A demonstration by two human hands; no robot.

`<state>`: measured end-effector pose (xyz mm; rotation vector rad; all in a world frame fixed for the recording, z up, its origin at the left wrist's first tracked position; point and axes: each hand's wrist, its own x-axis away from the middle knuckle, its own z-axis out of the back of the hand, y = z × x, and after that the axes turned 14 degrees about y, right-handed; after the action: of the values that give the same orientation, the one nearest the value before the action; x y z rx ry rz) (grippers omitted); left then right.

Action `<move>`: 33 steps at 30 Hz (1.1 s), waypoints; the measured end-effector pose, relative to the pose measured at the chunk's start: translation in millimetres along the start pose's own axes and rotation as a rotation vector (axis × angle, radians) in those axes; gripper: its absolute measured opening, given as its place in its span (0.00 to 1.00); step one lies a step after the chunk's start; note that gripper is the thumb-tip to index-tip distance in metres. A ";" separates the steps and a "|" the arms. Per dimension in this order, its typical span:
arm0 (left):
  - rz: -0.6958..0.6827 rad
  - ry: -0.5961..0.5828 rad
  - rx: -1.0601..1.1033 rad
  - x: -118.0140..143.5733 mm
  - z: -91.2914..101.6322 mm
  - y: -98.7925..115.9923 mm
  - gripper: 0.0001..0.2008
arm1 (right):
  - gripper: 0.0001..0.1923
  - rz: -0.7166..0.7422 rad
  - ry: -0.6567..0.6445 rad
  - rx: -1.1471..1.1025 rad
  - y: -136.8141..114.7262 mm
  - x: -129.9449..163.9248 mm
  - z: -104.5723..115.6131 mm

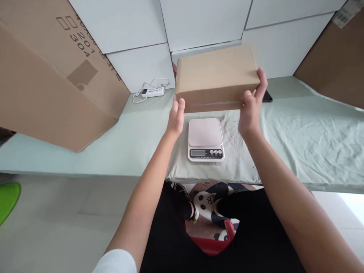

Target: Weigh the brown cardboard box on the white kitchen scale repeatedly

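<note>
1. Head view: the left hand (176, 118), partly closed, grips the near left corner of a cardboard box (217, 72).
2. The right hand (252, 106) clasps the box's right end, thumb on the near face.
3. The box is held beyond a white scale (205, 132), seemingly lifted clear of the table (313, 132).

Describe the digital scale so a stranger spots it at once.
Start at the long table covered in pale green. Near its front edge, just below the cardboard box in this view, sits the white digital scale. Its flat platform above a dark panel with a display and three round buttons sets it apart from that plain brown box.
</note>
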<state>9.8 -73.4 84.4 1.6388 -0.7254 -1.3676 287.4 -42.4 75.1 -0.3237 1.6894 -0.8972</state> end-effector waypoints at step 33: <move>0.258 0.027 -0.112 0.8 -5.3 -60.6 0.48 | 0.61 -0.436 -0.044 -0.136 55.9 31.5 -14.4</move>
<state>9.7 -44.7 30.7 1.4197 -0.7989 -1.1779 277.1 -19.0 14.5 -0.8202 1.6708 -1.0816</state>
